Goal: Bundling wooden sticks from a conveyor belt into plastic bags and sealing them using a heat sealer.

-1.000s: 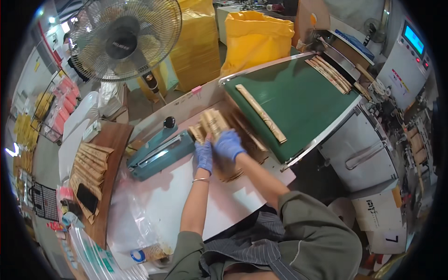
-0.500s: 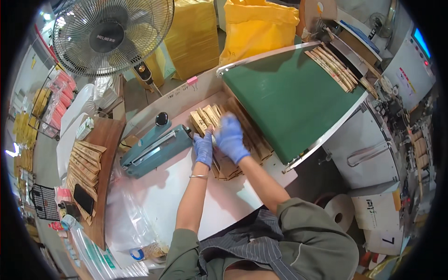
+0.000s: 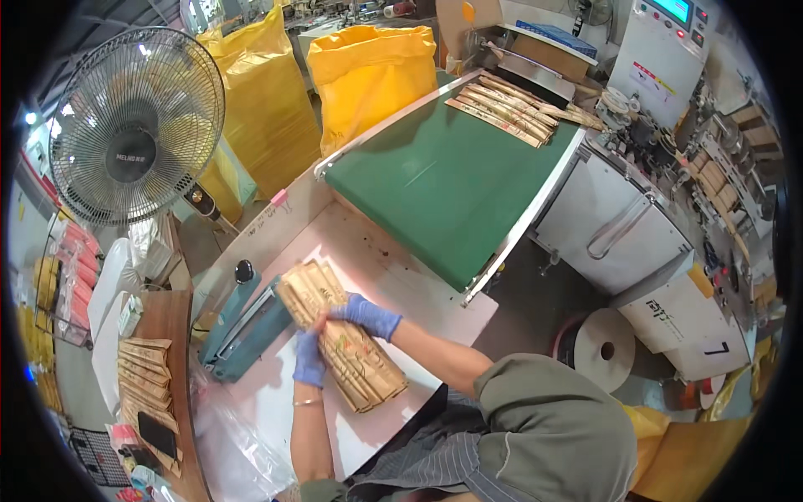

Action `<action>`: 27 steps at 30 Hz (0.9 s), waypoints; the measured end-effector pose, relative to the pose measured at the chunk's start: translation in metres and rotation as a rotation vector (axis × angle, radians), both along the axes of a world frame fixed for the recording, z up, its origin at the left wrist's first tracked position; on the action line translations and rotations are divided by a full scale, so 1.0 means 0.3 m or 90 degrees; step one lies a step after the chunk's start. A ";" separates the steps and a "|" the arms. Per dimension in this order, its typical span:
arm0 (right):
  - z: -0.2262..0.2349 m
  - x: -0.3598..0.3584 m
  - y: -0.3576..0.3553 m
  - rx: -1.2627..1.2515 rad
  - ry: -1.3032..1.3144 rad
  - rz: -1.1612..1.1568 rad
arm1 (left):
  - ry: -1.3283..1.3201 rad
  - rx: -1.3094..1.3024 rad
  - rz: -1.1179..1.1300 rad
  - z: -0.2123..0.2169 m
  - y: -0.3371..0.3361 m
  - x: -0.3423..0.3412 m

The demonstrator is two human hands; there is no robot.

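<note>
A bundle of long, printed brown paper packets (image 3: 361,366) lies at a slant between my two blue-gloved hands, over the white tabletop (image 3: 301,452). My left hand (image 3: 308,356) is closed on its left edge near the middle. From the right, my right hand (image 3: 368,316) wraps round the opposite edge, its fingers partly over the top. Just left of the bundle's far end stands a blue-green bag sealer (image 3: 242,330) with a black knob. Whether the bundle rests on the table or is raised, I cannot tell.
Beyond the table slopes a green conveyor belt (image 3: 418,180), more paper packets (image 3: 506,109) at its far end. A fan (image 3: 134,134) stands far left. On the left, a wooden board (image 3: 176,322) bears packets and a black phone (image 3: 157,435). Clear plastic bags (image 3: 238,439) lie near me.
My hands have brought the packets together into one bundle and away from the belt's side, nearer the sealer and me. The whole view has swung to the right.
</note>
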State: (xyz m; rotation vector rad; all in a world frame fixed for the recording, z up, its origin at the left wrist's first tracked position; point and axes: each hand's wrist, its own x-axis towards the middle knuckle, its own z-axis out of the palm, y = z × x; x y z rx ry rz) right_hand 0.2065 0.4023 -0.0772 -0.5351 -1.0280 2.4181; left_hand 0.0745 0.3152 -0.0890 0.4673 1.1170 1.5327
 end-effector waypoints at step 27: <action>0.390 -0.010 -0.273 0.721 0.207 -0.084 | 1.154 0.181 -0.181 0.073 -0.460 -0.127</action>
